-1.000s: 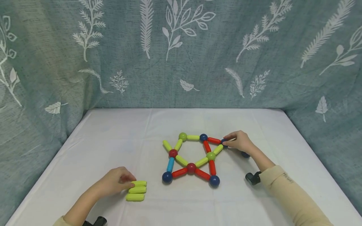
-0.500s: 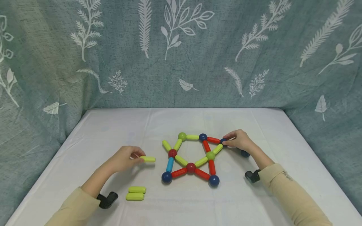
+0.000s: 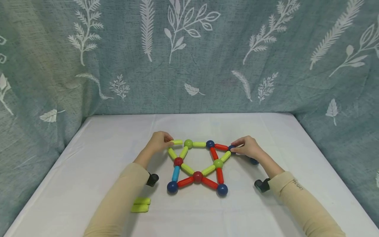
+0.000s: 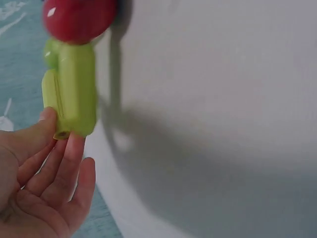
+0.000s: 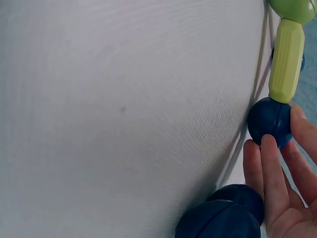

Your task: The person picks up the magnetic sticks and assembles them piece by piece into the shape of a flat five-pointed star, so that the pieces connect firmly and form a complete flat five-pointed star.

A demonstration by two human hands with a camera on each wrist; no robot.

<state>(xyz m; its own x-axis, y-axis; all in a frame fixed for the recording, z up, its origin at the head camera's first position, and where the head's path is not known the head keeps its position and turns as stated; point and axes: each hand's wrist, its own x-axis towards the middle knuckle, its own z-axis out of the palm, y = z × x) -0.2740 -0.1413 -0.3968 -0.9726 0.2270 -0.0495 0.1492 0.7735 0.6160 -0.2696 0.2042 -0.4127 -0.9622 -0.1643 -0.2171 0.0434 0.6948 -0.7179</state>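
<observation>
My left hand pinches a yellow-green magnetic stick, its far end right at the green ball at the back left of a ball-and-stick frame. In the left wrist view, thumb and fingers hold this stick behind another yellow-green stick that joins a red ball. At the frame's right corner, my right hand grips a dark blue ball between thumb and fingertips. A yellow-green stick and a red stick meet that ball.
Two loose yellow-green sticks lie at the front left, partly behind the left sleeve. Loose dark blue balls sit beneath the right wrist. A leaf-patterned curtain hangs behind the white table.
My left hand has lifted one of the three loose yellow-green sticks and carried it up and right to the green ball. My right hand has stayed on the blue ball.
</observation>
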